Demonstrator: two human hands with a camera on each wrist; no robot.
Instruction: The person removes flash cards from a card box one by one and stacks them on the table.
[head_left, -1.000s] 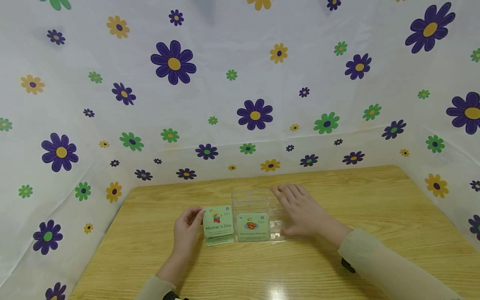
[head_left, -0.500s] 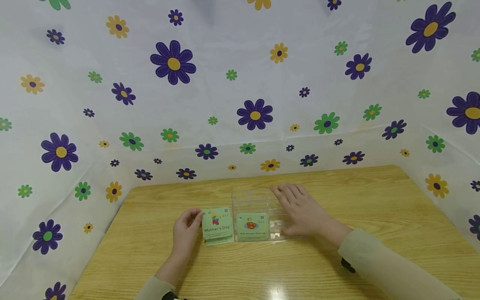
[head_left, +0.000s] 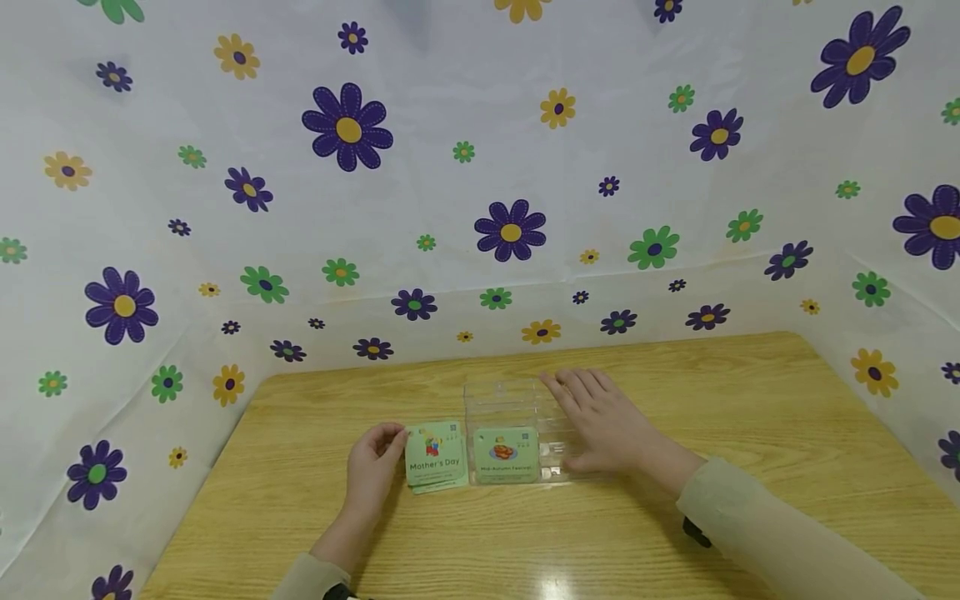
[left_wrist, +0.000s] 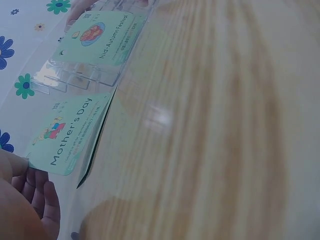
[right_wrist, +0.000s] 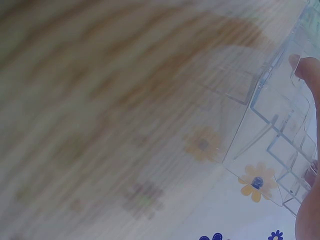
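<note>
My left hand (head_left: 375,454) pinches a green "Mother's Day" card (head_left: 435,446) at its left edge, between thumb and fingers. In the left wrist view that card is slightly tilted over another green card (left_wrist: 95,150), most of which it covers. To the right, a green "Mid-Autumn Festival" card (head_left: 506,454) lies face up in the left section of a clear plastic compartment box (head_left: 501,392). My right hand (head_left: 607,425) rests across the box's right part with fingers extended; in the right wrist view its thumb touches the clear wall. It hides much of the box's right end.
A wood-grain table (head_left: 480,542) carries everything. White cloth with purple, green and yellow flowers (head_left: 510,231) hangs behind it and along both sides.
The "Mother's Day" card has come down a little toward the card under it, covering the "Santa Claus" print that showed earlier. The right hand and the box have stayed in place.
</note>
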